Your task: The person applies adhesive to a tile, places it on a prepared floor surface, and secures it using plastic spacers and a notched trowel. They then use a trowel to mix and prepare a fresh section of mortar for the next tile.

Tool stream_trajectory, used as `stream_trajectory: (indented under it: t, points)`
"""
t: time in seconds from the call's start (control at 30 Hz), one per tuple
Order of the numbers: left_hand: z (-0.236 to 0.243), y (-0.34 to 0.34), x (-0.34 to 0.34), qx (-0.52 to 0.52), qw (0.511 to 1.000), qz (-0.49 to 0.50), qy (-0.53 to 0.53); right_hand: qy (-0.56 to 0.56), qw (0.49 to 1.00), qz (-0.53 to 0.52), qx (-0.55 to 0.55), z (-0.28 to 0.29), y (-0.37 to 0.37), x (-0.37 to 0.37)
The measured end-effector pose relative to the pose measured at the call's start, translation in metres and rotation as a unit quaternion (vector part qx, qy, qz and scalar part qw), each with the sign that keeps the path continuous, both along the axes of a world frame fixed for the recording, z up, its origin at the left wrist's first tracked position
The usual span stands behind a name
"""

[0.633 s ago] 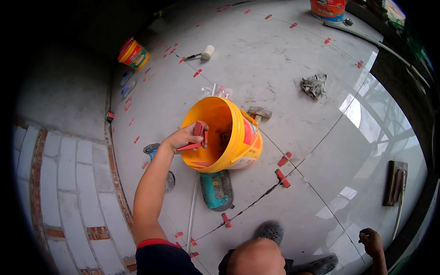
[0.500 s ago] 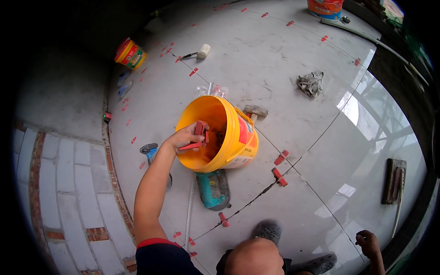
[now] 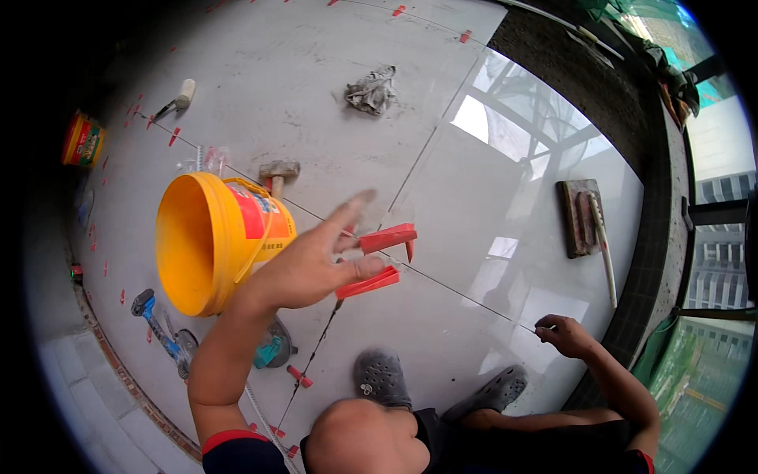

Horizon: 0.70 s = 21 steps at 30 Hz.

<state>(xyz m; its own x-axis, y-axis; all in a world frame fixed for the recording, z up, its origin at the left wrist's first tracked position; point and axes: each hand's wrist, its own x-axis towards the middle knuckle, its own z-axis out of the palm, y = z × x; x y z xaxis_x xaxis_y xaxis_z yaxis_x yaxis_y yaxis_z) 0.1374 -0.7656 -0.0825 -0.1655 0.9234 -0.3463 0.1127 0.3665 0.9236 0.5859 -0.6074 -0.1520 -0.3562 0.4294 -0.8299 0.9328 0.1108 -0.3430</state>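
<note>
My left hand (image 3: 312, 265) reaches over the tile joints with its fingers spread, the raised index finger smeared by motion. Just past its fingers is a red plastic wedge (image 3: 387, 238); a second red wedge (image 3: 369, 283) lies below the thumb. Both look apart from any grip, and I cannot tell whether they touch the floor. Part of another red piece shows behind the fingers. Left of the hand, a yellow bucket (image 3: 185, 245) leans with its mouth toward the left. My right hand (image 3: 566, 336) is held off to the right, fingers curled; what they hold, if anything, is hidden.
A hammer (image 3: 279, 172) lies behind the bucket, and a white-headed mallet (image 3: 185, 94) farther back. A crumpled grey rag (image 3: 371, 91) is on the tiles. At right lies a trowel-like float (image 3: 580, 219) with a pale stick. A teal tool (image 3: 272, 347) is partly hidden under my arm.
My left hand has come out of the bucket to the right, over the joints, and its fingers have opened from the red wedges. The view has swung right.
</note>
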Motion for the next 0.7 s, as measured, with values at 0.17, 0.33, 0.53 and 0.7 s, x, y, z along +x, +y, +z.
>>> stream_trajectory:
  t: [0.17, 0.33, 0.53, 0.7]
  points:
    - [0.034, -0.031, -0.056, 0.101, 0.956, 0.233, 0.149, -0.013, 0.998, -0.053, 0.026, 0.001, 0.006, 0.036]
    - [-0.02, -0.131, -0.187, -0.114, 0.9, 0.282, 0.312, -0.045, 0.999, -0.018, -0.01, -0.016, 0.0, 0.036]
    - [-0.08, -0.133, -0.232, -0.189, 0.896, 0.141, 0.376, 0.033, 0.995, -0.089, 0.019, -0.038, 0.006, 0.075]
    - [-0.105, -0.136, -0.254, -0.247, 0.873, 0.091, 0.41, 0.046, 0.975, -0.206, -0.065, -0.055, 0.019, 0.102]
